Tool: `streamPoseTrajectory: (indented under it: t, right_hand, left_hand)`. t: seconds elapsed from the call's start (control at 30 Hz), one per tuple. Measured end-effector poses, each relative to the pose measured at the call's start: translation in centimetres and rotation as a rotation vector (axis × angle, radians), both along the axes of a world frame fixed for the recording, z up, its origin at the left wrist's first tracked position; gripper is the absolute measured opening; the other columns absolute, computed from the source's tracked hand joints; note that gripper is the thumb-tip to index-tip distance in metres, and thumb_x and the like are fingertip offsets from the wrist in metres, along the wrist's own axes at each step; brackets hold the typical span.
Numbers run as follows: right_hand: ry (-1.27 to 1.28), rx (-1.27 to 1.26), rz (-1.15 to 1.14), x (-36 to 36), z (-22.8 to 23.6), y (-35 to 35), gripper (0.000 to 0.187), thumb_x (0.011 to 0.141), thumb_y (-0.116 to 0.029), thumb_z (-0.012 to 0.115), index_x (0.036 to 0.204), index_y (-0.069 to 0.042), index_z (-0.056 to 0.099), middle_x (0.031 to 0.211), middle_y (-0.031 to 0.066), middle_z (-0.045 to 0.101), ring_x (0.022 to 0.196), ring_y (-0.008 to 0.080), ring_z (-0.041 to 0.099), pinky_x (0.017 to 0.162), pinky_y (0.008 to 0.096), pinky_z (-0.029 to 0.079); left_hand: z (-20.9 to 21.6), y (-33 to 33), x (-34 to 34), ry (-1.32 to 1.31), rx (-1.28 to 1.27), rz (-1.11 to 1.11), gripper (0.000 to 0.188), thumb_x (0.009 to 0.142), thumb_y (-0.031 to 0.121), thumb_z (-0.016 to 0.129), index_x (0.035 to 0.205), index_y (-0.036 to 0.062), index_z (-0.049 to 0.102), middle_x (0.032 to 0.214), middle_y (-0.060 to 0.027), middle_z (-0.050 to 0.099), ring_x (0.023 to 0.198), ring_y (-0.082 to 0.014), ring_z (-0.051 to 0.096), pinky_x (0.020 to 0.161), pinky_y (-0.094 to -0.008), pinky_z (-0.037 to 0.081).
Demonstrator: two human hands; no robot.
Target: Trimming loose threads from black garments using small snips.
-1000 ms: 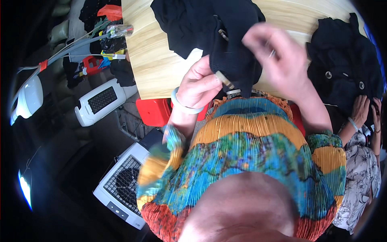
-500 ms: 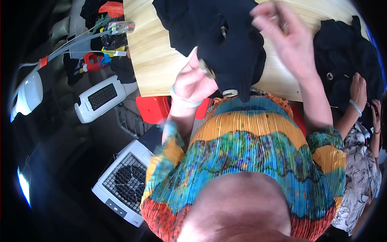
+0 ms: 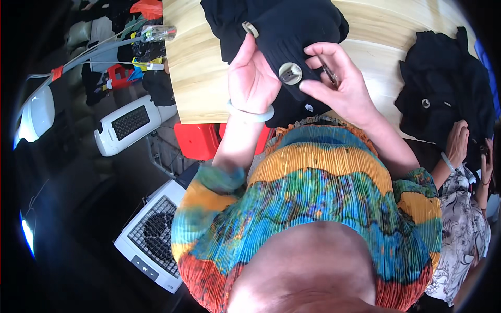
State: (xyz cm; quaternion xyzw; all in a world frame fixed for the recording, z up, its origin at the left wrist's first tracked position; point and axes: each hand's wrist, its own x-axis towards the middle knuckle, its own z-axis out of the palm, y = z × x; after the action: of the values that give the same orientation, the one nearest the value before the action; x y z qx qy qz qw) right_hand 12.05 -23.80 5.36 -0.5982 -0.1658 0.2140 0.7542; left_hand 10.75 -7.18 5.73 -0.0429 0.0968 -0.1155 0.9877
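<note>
A black garment (image 3: 284, 26) with large pale buttons is bunched on the table in front of me. My left hand (image 3: 253, 78) grips its edge, the thumb by one button (image 3: 250, 29) and the fingers partly hidden by the cloth. Another button (image 3: 290, 73), round and marbled, faces up between my hands. My right hand (image 3: 342, 86) is curled around a small, dark, slim metal tool that looks like thread snips (image 3: 329, 75). Its thumb and forefinger lie close to the garment's edge beside that button; whether they pinch the cloth I cannot tell.
At the right, a co-worker's hand (image 3: 457, 141) rests by another black garment (image 3: 443, 78) on the wooden table (image 3: 193, 78). Red stools (image 3: 195, 141) stand under the near edge. Cables (image 3: 99, 52) and a white fan unit (image 3: 154, 235) are at my left.
My left hand has moved up and turned, lifting the garment's buttoned edge. My right hand has come down and left toward the button. The garment's lower part has shifted.
</note>
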Motion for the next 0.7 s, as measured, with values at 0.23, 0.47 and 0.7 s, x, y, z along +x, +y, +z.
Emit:
streamPoseTrajectory:
  t: [0.23,0.47,0.7]
  right_hand:
    - [0.069,-0.016,-0.058,0.5,0.4,-0.6,0.027,0.070,-0.002,0.061,0.095,-0.005,0.051,0.075,-0.0047,0.046,0.049,-0.0015,0.025,0.044,0.0127,0.025]
    - [-0.070,-0.070,-0.082,0.4,1.5,-0.7,0.031,0.070,-0.002,0.060,0.099,-0.004,0.049,0.077,-0.0042,0.049,0.049,-0.0026,0.029,0.042,0.0131,0.025]
    - [-0.207,-0.030,-0.065,0.7,3.2,-1.5,0.029,0.069,-0.003,0.062,0.097,-0.004,0.053,0.076,-0.0046,0.053,0.047,-0.0024,0.028,0.041,0.0132,0.024]
  left_hand:
    - [1.3,-1.6,-1.3,0.071,0.723,-0.111,0.028,0.087,0.024,0.038,0.105,0.0035,0.045,0.099,-0.0084,0.053,0.092,-0.0177,0.051,0.079,-0.0311,0.042]
    - [0.8,-0.6,-3.1,-0.036,0.856,-0.150,0.012,0.080,0.005,0.048,0.090,0.0000,0.054,0.087,-0.0094,0.058,0.075,-0.0161,0.056,0.068,-0.0286,0.048]
    - [1.1,-0.7,-3.3,-0.249,0.229,-0.164,0.045,0.080,0.012,0.046,0.119,-0.0048,0.028,0.116,-0.0192,0.041,0.108,-0.0288,0.042,0.093,-0.0406,0.032]
